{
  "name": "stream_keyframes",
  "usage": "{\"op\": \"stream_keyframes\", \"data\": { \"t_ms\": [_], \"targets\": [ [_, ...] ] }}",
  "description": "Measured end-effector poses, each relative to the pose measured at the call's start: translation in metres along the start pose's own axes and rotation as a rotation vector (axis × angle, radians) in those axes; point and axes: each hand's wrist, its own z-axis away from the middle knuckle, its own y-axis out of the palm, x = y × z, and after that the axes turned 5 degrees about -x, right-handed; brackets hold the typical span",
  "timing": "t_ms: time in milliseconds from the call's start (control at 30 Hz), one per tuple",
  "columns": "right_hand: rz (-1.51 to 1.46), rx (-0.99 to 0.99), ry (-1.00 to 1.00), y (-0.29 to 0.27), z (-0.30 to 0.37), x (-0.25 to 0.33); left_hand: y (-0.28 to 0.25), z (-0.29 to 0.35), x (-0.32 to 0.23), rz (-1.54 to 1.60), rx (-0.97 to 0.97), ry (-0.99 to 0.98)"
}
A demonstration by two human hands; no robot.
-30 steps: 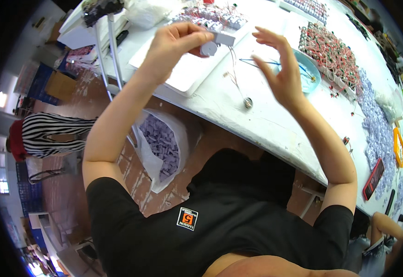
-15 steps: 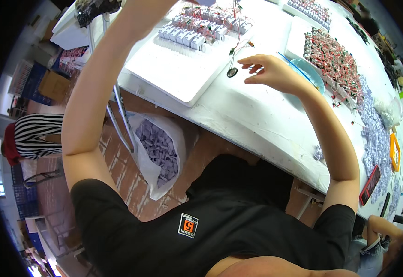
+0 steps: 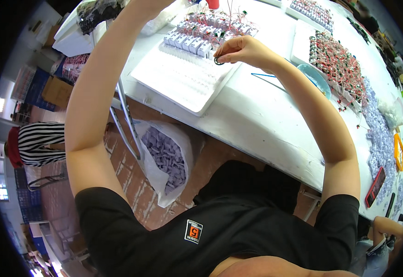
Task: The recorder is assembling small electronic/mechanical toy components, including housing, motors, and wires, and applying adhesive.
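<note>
My right hand (image 3: 245, 50) is closed in a pinch on a small round black disc (image 3: 219, 61), above the right edge of a white foam tray (image 3: 174, 87). Several small white block-shaped housings (image 3: 190, 42) with red wires and small green parts stand in rows on the tray's far half. Thin wires (image 3: 229, 10) hang from the top edge of the view near this hand. My left hand (image 3: 153, 5) reaches up past the top edge. Its fingers are cut off there, so what they hold is hidden. A red object (image 3: 213, 3) shows at the top edge.
Right of my arm are a blue-tinted round dish (image 3: 314, 81), a tray of tangled wired parts (image 3: 337, 62), many loose clear pieces (image 3: 377, 138), and a red-edged phone (image 3: 375, 187). Below the table edge stands a white sack (image 3: 190, 152) of grey-white pieces. Other people are nearby.
My right hand has moved left and up and closed on the round disc, which was hanging from wires. My left hand has shifted slightly. The red object has come into view.
</note>
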Motion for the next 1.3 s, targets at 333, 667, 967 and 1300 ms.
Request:
{"op": "stream_keyframes", "data": {
  "t_ms": [333, 667, 967, 1300],
  "targets": [
    [0.596, -0.273, -0.362, -0.016, -0.033, -0.021, 0.005, 0.04, 0.033, 0.08, -0.138, -0.19],
    [0.803, 0.016, -0.246, -0.024, -0.039, -0.019, 0.005, 0.12, 0.043, 0.218, -0.218, -0.283],
    [0.786, -0.25, -0.635, -0.007, -0.056, -0.041, 0.009, 0.128, 0.054, 0.3, -0.286, -0.336],
    [0.987, -0.175, -0.75, -0.019, -0.058, -0.039, 0.012, 0.137, 0.06, 0.351, -0.292, -0.357]
  ]
}}
